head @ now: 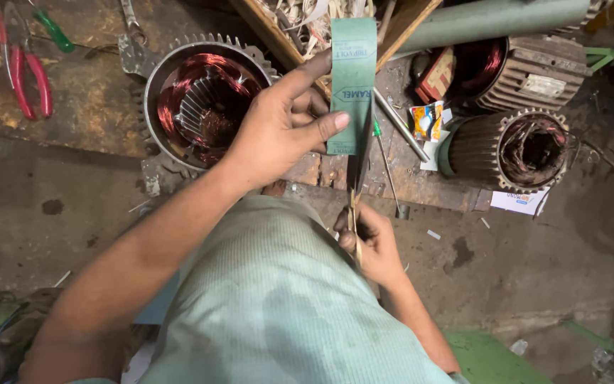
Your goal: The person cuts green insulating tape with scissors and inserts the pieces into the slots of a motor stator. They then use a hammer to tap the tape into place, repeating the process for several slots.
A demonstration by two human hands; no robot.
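Green paper strip [352, 85] held upright at twelve o'clock, pinched between thumb and fingers of left hand [282, 128], lower end dropping toward scissors [355, 186]. Right hand [372, 242] closed around scissors handles at six o'clock of strip, blades pointing up along strip's bottom edge. Motor housing with copper windings [204, 99] at nine o'clock of left hand. Red-handled pliers [28, 75] far at ten o'clock. Second wound motor [513, 149] at three o'clock. Thin screwdriver [386, 167] just beside strip.
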